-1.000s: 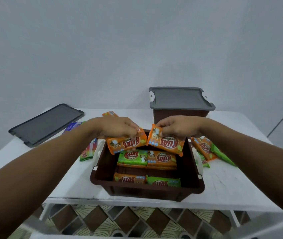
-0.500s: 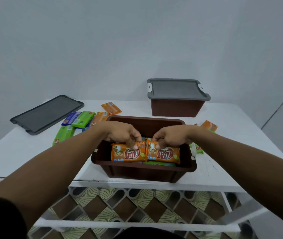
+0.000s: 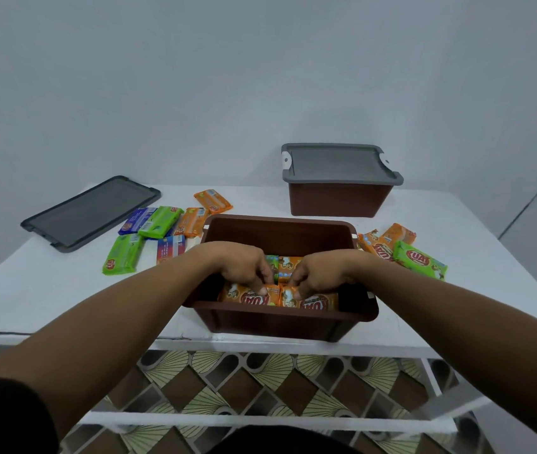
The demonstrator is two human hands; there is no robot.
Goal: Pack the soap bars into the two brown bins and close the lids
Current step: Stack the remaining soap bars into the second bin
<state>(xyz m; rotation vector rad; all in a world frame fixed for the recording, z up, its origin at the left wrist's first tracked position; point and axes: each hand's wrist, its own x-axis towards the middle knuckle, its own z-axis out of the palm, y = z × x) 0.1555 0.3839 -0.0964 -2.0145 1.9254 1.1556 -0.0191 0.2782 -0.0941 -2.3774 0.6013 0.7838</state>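
Left hand [image 3: 240, 268] and right hand [image 3: 319, 273] each pinch an orange KUAT soap bar [image 3: 321, 303] inside the open brown bin [image 3: 280, 314]. Loose bars [image 3: 149, 234] both sides, grey lid [image 3: 90, 211] far left, lidded bin [image 3: 339, 194] behind.

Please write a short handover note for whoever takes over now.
Left hand pinches an orange-wrapped soap bar in the open brown plastic bin; right hand pinches a second orange-wrapped bar beside it.
Done: the far brown bin has its grey lid on.
To do: pack the loose wrapped bars on the white table; fit the flat grey lid lying far left.
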